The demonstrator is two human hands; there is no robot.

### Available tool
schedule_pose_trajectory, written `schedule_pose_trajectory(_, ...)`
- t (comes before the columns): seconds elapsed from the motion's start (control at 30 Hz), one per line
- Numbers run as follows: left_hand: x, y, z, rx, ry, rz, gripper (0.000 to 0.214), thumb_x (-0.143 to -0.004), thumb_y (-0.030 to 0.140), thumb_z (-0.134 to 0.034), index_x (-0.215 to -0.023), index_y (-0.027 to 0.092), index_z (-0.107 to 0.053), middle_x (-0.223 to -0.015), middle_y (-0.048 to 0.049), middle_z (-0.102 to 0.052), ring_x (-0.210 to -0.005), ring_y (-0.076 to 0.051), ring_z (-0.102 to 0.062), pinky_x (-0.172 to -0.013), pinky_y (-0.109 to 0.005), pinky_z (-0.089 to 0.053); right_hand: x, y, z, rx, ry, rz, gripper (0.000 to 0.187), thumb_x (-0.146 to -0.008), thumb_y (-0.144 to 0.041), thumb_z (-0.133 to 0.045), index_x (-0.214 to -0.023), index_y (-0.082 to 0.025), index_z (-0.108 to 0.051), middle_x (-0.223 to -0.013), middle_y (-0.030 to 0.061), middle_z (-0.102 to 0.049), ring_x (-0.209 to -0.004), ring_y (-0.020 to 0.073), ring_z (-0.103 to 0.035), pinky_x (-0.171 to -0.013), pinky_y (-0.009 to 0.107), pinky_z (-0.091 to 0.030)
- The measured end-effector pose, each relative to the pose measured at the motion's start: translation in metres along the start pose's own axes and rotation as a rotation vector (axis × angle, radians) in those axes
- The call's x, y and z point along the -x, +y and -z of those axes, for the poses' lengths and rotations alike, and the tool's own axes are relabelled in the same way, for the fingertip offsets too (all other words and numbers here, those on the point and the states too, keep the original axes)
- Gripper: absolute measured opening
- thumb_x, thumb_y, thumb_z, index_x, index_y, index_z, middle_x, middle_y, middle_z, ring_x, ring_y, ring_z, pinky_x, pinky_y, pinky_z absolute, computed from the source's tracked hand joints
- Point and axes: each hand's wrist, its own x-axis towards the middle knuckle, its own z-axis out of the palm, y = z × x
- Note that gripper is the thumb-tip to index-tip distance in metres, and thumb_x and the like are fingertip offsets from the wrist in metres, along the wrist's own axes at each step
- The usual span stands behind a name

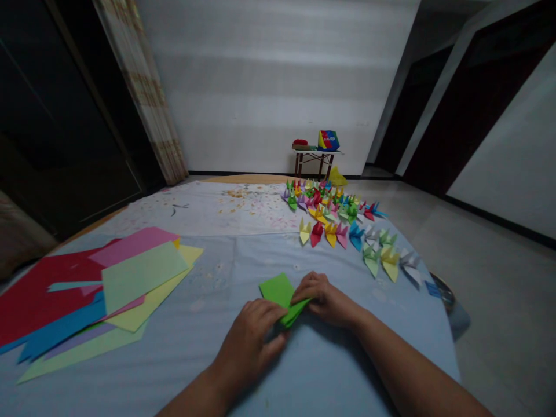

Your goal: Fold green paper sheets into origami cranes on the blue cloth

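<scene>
Your left hand [254, 329] grips the near part of a folded green paper [278, 288], and your right hand [325, 298] pinches its right side. Coloured sheets [145, 272] overlap on the cloth [313, 376] to your left; paper cranes [357, 233] crowd ahead to your right. By the wall [260, 87], a stand [315, 153] bears a bright box [328, 140].

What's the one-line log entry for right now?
Left hand: holding folded green paper | Right hand: pinching its edge | Table left: coloured sheets | Table right: paper cranes

Cranes [330, 234] block far right; room beside left hand [253, 329].
</scene>
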Motion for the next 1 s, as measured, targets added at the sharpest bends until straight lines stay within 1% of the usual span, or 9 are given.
schedule_pose_trajectory(0.1, -0.001, -0.001, -0.001, 0.031, -0.019, 0.065, 0.022, -0.085, 0.027, -0.043, -0.086, 0.02, -0.063, -0.082, -0.0054, -0.064, -0.081, -0.018, -0.057, -0.076, -0.032, -0.044, 0.0, -0.001, 0.001, -0.072, 0.004, -0.048, 0.011, -0.079, -0.027, -0.057, -0.083, -0.023, -0.068, -0.073, 0.0008, -0.063, -0.083, 0.0164, -0.052, -0.082, 0.031, -0.033)
schedule_pose_trajectory(0.2, -0.002, -0.001, -0.003, 0.081, -0.012, 0.242, 0.025, -0.086, 0.032, -0.041, -0.079, 0.018, -0.06, -0.076, -0.0046, -0.062, -0.074, -0.018, -0.057, -0.071, -0.03, -0.043, -0.001, -0.001, 0.0, -0.127, 0.035, -0.121, 0.018, -0.08, -0.034, -0.056, -0.077, -0.019, -0.065, -0.069, 0.0001, -0.059, -0.074, 0.0143, -0.052, -0.072, 0.026, -0.036)
schedule_pose_trajectory(0.27, -0.003, -0.002, -0.006, 0.149, 0.021, 0.352, 0.022, -0.084, 0.032, -0.043, -0.094, 0.018, -0.056, -0.077, -0.0035, -0.063, -0.074, -0.018, -0.058, -0.07, -0.028, -0.043, -0.002, -0.001, -0.004, -0.147, 0.069, -0.186, 0.021, -0.078, -0.036, -0.058, -0.089, -0.019, -0.064, -0.072, 0.0004, -0.059, -0.072, 0.0141, -0.052, -0.069, 0.026, -0.037)
schedule_pose_trajectory(0.33, -0.004, -0.003, -0.009, 0.23, 0.059, 0.437, 0.031, -0.082, 0.031, -0.045, -0.11, 0.017, -0.044, -0.074, -0.0009, -0.062, -0.072, -0.017, -0.059, -0.068, -0.026, -0.043, -0.003, 0.001, -0.008, -0.158, 0.093, -0.239, 0.036, -0.075, -0.036, -0.061, -0.106, -0.019, -0.058, -0.073, 0.0003, -0.058, -0.071, 0.0145, -0.052, -0.069, 0.027, -0.038)
schedule_pose_trajectory(0.5, -0.008, -0.005, -0.017, 0.281, 0.117, 0.547, 0.033, -0.079, 0.03, -0.048, -0.107, 0.019, -0.033, -0.068, 0.0032, -0.06, -0.067, -0.016, -0.06, -0.065, -0.025, -0.042, -0.004, 0.006, -0.017, -0.231, 0.137, -0.287, 0.056, -0.074, -0.033, -0.061, -0.125, -0.019, -0.043, -0.068, -0.0023, -0.056, -0.064, 0.0119, -0.05, -0.064, 0.025, -0.037)
schedule_pose_trajectory(0.67, -0.01, -0.003, -0.019, 0.163, 0.105, 0.543, 0.031, -0.081, 0.029, -0.046, -0.107, 0.02, -0.034, -0.069, 0.0028, -0.059, -0.067, -0.016, -0.06, -0.064, -0.026, -0.043, -0.006, 0.005, -0.022, -0.265, 0.174, -0.306, 0.057, -0.077, -0.029, -0.057, -0.129, -0.016, -0.036, -0.062, -0.0048, -0.051, -0.056, 0.0093, -0.046, -0.058, 0.023, -0.035)
schedule_pose_trajectory(0.77, -0.008, 0.001, -0.018, 0.003, 0.058, 0.44, 0.035, -0.082, 0.028, -0.046, -0.115, 0.019, -0.037, -0.082, -0.002, -0.061, -0.079, -0.018, -0.059, -0.073, -0.029, -0.044, -0.007, 0.004, -0.023, -0.174, 0.197, -0.317, 0.057, -0.076, -0.027, -0.058, -0.128, -0.016, -0.038, -0.063, -0.0044, -0.051, -0.058, 0.0101, -0.046, -0.059, 0.023, -0.035)
schedule_pose_trajectory(0.87, -0.004, 0.005, -0.015, -0.196, -0.013, 0.303, 0.027, -0.084, 0.028, -0.044, -0.11, 0.02, -0.048, -0.096, -0.007, -0.059, -0.092, -0.021, -0.055, -0.082, -0.034, -0.042, -0.008, 0.002, -0.024, -0.099, 0.193, -0.311, 0.055, -0.076, -0.027, -0.057, -0.127, -0.015, -0.039, -0.066, -0.0031, -0.052, -0.061, 0.0115, -0.047, -0.062, 0.025, -0.035)
schedule_pose_trajectory(1.0, -0.002, 0.01, -0.013, -0.301, -0.084, 0.268, 0.026, -0.085, 0.028, -0.043, -0.107, 0.019, -0.054, -0.095, -0.0071, -0.057, -0.09, -0.021, -0.053, -0.08, -0.035, -0.044, -0.008, 0.002, -0.024, -0.044, 0.176, -0.321, 0.053, -0.077, -0.028, -0.056, -0.126, -0.015, -0.04, -0.066, -0.0022, -0.053, -0.064, 0.0132, -0.049, -0.064, 0.026, -0.036)
